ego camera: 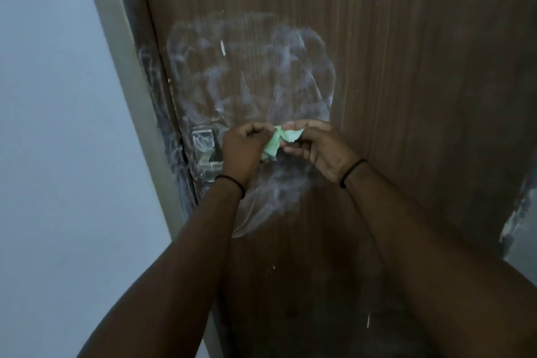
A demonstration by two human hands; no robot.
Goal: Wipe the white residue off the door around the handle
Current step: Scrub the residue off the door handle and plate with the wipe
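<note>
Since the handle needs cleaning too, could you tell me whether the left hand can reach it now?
Probably yes: the left hand sits right beside the door handle with nothing between, though it shares the green cloth with the right hand.

I see both bare arms reaching forward and up, forearms converging so the hands meet at mid-frame. My left hand (242,151) is curled into a loose fist, knuckles up, back of the hand toward me. My right hand (316,148) faces it, thumb on top and fingers (293,150) bent inward in a pinch. The fingertips of the two hands nearly touch. Each wrist carries a thin black band.
</note>
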